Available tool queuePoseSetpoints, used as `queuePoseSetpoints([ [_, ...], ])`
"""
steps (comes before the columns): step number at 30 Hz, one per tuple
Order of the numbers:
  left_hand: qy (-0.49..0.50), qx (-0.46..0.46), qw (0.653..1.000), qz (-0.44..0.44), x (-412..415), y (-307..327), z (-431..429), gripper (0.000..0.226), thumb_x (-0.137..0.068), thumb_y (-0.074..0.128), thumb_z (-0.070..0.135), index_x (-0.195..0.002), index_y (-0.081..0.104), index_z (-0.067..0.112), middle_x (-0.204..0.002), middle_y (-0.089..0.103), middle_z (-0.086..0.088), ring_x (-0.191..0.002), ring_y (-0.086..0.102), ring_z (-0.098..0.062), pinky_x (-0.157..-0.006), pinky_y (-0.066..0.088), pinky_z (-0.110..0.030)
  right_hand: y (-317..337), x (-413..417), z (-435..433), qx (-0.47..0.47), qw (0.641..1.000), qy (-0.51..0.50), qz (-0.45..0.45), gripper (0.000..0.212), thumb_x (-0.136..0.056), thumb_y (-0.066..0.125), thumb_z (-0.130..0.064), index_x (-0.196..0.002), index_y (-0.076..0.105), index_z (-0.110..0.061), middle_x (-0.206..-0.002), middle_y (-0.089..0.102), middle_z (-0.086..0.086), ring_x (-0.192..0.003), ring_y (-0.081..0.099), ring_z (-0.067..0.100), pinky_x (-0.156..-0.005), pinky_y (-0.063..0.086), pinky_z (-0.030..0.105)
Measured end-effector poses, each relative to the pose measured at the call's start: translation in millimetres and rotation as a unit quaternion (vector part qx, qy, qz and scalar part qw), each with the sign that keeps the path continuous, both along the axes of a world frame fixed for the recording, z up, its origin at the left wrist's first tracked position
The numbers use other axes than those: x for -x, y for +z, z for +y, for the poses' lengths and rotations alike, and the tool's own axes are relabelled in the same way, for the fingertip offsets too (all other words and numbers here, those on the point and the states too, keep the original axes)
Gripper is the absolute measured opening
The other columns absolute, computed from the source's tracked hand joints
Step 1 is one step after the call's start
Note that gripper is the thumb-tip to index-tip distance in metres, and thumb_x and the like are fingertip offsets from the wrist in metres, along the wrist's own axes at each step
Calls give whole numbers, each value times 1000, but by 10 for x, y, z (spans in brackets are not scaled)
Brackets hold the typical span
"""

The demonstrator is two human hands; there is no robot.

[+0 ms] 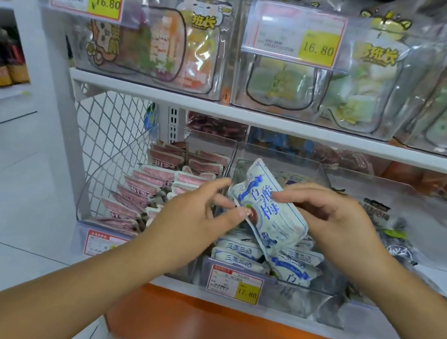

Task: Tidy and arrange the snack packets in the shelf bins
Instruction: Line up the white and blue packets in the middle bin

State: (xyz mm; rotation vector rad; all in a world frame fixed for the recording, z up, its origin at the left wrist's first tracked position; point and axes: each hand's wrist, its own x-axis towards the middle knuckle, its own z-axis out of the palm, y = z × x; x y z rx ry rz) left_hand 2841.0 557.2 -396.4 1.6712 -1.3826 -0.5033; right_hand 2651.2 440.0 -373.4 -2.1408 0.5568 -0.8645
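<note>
Shop shelving, lower tier of clear bins. Both hands clamp one white-and-blue packet point(267, 207), held tilted just above the middle bin point(293, 299) — left hand point(195, 220) pinching its lower edge, right hand point(338, 223) curled over its upper side. Matching packets point(242, 254) lie in rows beneath (pink packets point(151, 185) fill the neighbouring bin). Good practice, probably: turn the packet to match the row's facing — then slot it in without buckling its neighbours.

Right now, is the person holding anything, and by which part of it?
Yes, a white-and-blue snack packet, over a clear bin. The left hand pinches its lower left edge; the right hand grips its right side with curled fingers.
</note>
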Motion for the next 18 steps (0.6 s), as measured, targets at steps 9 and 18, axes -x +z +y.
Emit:
queuePoseSetpoints([
  [9,-64,-12,954,293,207,68,5,73,-80,74,17,-140,34,27,-113,71,7,-105,67,-16,-94,52,-45,56,213,287,-165,983,49,-64,44,-94,45,9,-103,76,-21,-117,69,-6,-112,63,14,-92,52,26],
  [18,-72,45,965,248,258,91,19,47,-78,75,2,-116,53,20,-107,72,4,-96,70,-19,-81,58,-44,80,224,328,-184,981,8,-54,48,-71,74,-15,-114,60,-27,-97,73,3,-86,70,21,-78,58,39],
])
